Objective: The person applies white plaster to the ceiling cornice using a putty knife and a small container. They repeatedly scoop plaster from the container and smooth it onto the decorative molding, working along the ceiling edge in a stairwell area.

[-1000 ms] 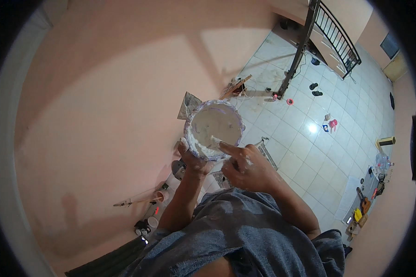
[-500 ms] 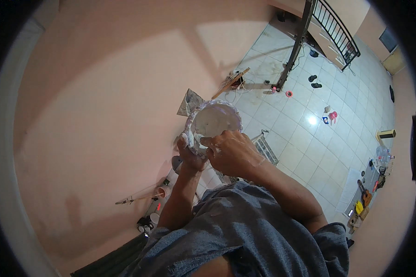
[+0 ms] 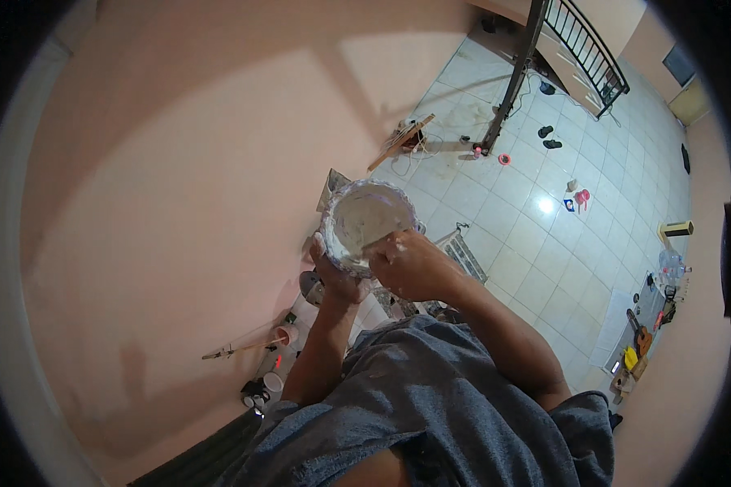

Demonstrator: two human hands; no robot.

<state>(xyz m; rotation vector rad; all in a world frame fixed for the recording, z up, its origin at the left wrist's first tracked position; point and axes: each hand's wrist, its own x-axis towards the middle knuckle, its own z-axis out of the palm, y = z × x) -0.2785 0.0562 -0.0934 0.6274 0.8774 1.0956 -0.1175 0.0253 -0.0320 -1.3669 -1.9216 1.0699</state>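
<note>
A round tub (image 3: 328,222), its rim crusted with white and purple residue, is held up in front of me. Pale, wet paste (image 3: 369,213) lines its inside. My left hand (image 3: 335,278) grips the tub's near left side, thumb up by the rim and fingers beneath. Across the near right rim, my right hand (image 3: 412,266) is closed, its knuckles smeared white. A thin, dull edge reaches from its fingers into the paste; whether that is a finger or a tool I cannot make out. A grey, stained flat piece (image 3: 331,185) shows just beyond the tub's far left side.
A peach wall (image 3: 179,178) rises close on my left. Far below lies a white tiled floor (image 3: 516,207) with a wooden plank (image 3: 402,142), a dark metal post (image 3: 513,85) and black slippers (image 3: 551,138). A pink bucket (image 3: 285,334) stands near the wall; assorted items line the right wall.
My right hand has shifted slightly right and down along the near rim, and its wrist has turned. The tub has tilted and moved a little left, still in my left hand.
</note>
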